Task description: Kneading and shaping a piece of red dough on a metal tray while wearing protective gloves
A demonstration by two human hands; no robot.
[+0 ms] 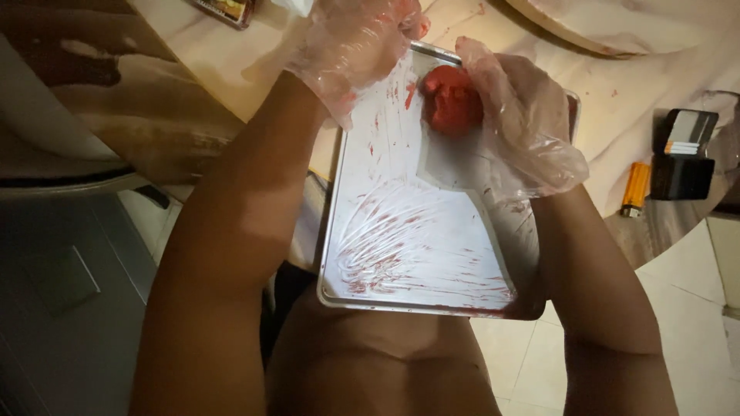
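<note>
Right hand (518,123) cupping red lump (451,100), left hand (356,48) seemingly spread — smeared tray (408,231), black box (682,154) right

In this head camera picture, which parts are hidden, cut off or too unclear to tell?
- Left hand: its fingertips are cut off by the top edge, and the crumpled clear glove blurs its grip.
- Red lump: its right side is hidden behind the right hand.
- Metal tray: the right hand covers its far right corner.
- Colourful item at the top edge: mostly cut off.
- Dark box beside the orange lighter: too dim to identify.
</note>
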